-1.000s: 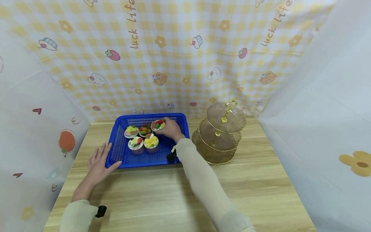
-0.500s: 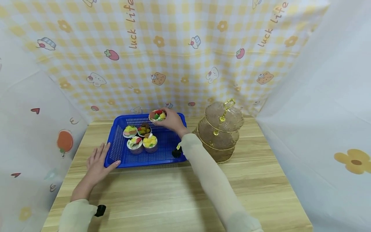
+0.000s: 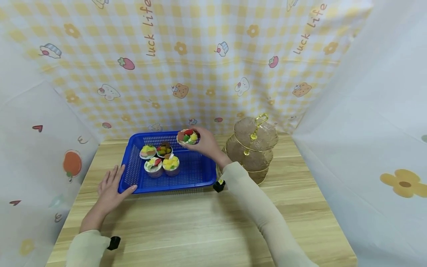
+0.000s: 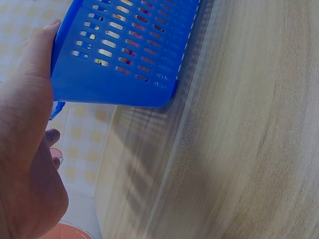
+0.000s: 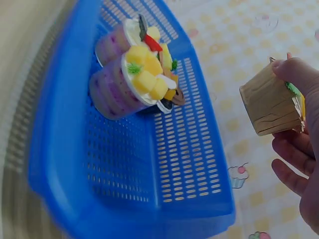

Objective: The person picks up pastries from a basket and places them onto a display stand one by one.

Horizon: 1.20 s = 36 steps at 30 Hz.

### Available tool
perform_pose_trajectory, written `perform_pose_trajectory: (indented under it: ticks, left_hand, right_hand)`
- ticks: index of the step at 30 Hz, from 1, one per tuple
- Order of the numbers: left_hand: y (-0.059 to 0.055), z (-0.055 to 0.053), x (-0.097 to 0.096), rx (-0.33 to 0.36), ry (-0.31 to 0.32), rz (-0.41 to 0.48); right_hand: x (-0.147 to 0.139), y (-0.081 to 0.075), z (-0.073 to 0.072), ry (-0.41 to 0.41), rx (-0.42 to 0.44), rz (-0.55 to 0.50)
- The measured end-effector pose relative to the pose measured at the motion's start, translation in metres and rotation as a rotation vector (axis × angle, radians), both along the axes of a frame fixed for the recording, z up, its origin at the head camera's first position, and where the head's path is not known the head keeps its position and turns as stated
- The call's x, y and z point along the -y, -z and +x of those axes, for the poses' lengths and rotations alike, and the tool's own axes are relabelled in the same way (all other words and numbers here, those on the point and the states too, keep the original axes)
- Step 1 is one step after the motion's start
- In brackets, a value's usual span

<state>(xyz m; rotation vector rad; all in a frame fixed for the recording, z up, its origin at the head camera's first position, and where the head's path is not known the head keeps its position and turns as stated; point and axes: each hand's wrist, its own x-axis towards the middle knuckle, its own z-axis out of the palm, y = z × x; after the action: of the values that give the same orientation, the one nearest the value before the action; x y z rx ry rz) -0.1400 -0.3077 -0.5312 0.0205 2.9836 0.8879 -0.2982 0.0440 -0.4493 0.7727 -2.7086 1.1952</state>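
My right hand grips a toy dessert cup by its sides, above the back right part of the blue basket. The cup has a brown papery wrapper, with red, green and yellow fruit pieces on top. At the basket's near left corner my left hand rests against the rim with its fingers straight, the thumb lying along the front edge. Several more dessert cups stand in the left half of the basket, among them a yellow-topped cup and a cup with a red piece.
Right of the basket stands a three-tier tray stand of smoky clear plates with gold rims and a gold handle. A checked yellow curtain hangs behind the wooden table. White cloth closes off the right side.
The right hand has raised the brown-wrapped cup out of the basket's back row, then carried it slightly to the right. The left hand keeps its place at the basket's corner.
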Motion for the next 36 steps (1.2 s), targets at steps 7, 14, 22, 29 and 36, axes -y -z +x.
perform_pose_trajectory:
  ticks: [7, 14, 22, 29, 36]
  left_hand:
    - [0.003, -0.001, 0.002, -0.015, -0.002, 0.007]
    - [0.002, -0.002, 0.001, -0.035, 0.003, 0.015]
    - [0.004, -0.002, 0.002, -0.026, 0.004, 0.022]
    - [0.002, 0.0, 0.001, -0.03, 0.003, 0.027]
    - [0.001, 0.0, 0.0, -0.035, 0.005, 0.026]
  right_hand:
    - [-0.022, -0.009, 0.028, 0.037, -0.057, 0.001]
    - [-0.052, -0.028, 0.061, 0.071, -0.088, -0.044]
    - [-0.094, -0.046, 0.096, 0.147, -0.153, -0.04]
    - [-0.129, -0.067, 0.111, 0.235, -0.212, -0.041]
    - [-0.155, -0.077, 0.102, 0.345, -0.199, -0.1]
